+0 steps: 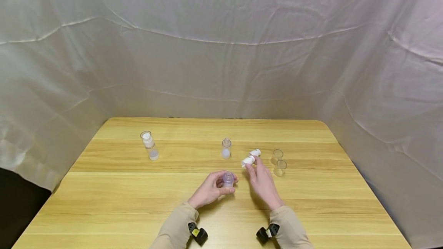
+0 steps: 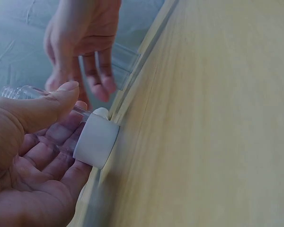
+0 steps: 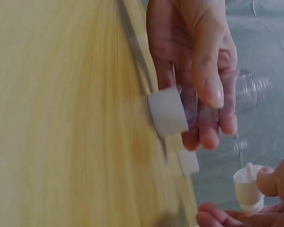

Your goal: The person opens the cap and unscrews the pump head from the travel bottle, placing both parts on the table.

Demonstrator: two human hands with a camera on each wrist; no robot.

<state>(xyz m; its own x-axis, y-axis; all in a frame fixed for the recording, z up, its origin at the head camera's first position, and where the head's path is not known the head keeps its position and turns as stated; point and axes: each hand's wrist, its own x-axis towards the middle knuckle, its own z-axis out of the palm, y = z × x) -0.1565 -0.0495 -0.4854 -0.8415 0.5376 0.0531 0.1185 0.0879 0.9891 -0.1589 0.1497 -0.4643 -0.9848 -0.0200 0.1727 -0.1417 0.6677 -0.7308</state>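
My left hand (image 1: 212, 189) holds a clear bottle (image 1: 228, 180) with a threaded open neck. In the left wrist view its thumb lies along the bottle's clear wall, and the white base (image 2: 97, 141) juts past the fingers. To the right, my right hand (image 1: 263, 183) pinches a white pump head (image 1: 247, 161) between thumb and index finger. That same pump head (image 3: 248, 187) shows beside the thumb in the right wrist view. Just beyond it lies a second white pump head (image 1: 255, 152).
Another open clear bottle (image 1: 226, 149) stands behind my hands. Two clear caps (image 1: 277, 156) (image 1: 280, 169) stand to the right of the pump heads. Far left is a capped bottle (image 1: 150, 146) with a white pump. Pale cloth (image 1: 221, 68) hangs behind the wooden table (image 1: 121, 203).
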